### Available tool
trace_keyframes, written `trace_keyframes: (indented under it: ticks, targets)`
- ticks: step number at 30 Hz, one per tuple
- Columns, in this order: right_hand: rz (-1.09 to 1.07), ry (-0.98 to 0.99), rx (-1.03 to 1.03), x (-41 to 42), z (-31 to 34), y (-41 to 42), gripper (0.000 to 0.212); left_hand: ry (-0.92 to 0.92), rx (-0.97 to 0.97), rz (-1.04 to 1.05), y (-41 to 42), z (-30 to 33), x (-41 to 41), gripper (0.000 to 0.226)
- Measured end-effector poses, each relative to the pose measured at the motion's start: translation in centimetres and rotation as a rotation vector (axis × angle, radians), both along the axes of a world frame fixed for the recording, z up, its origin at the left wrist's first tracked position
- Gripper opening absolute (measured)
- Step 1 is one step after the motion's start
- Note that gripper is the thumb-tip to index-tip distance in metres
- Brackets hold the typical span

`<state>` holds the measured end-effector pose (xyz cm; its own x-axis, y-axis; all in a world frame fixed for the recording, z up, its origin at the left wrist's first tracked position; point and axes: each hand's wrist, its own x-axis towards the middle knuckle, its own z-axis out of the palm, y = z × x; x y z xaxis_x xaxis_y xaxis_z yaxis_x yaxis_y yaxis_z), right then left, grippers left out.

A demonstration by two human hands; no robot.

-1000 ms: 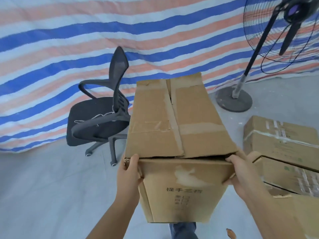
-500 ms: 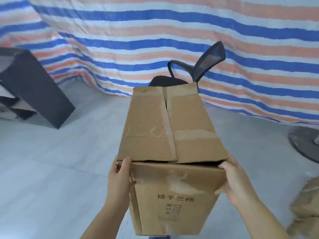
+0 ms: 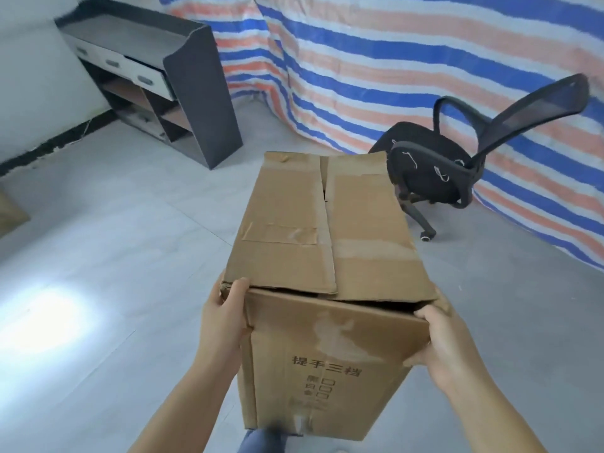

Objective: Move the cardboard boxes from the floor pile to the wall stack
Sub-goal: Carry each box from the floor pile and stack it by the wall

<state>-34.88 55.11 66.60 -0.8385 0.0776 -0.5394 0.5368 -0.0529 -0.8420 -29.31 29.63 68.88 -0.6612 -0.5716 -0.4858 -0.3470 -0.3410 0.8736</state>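
Note:
I carry a brown cardboard box (image 3: 327, 243) in front of me, above the grey floor. Its top flaps are folded shut with old tape marks, and black print shows on the near face. My left hand (image 3: 222, 318) grips the near left corner. My right hand (image 3: 444, 341) holds the near right corner, fingers hooked under the loose flap. A corner of another cardboard piece (image 3: 8, 212) shows at the left edge.
A dark desk cabinet (image 3: 183, 83) with white drawers stands against the white wall at the back left. A black mesh office chair (image 3: 457, 165) sits to the right by the striped tarp (image 3: 392, 60). Grey tiled floor (image 3: 114, 256) spreads to the left.
My view has swung left with the box held the same way. The fan and floor pile have left view, the chair slid right, and the desk cabinet came fully into view.

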Motion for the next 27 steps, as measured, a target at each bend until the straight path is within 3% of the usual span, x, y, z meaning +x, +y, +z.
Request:
trace_keyframes:
  ticks: [7, 17, 27]
  targets:
    - [0.158, 0.022, 0.035, -2.2, 0.1, -9.6, 0.058, 0.015, 0.02, 0.131, -8.4, -0.3, 1.9, 0.01]
    - [0.252, 0.041, 0.036, -7.1, 1.3, -31.3, 0.056, 0.051, 0.034, 0.246, -28.7, -0.2, 0.2, 0.012]
    - [0.476, 0.079, -0.016, -13.0, 2.1, -50.7, 0.059, 0.056, -0.011, 0.446, -45.4, 1.5, -1.5, 0.009]
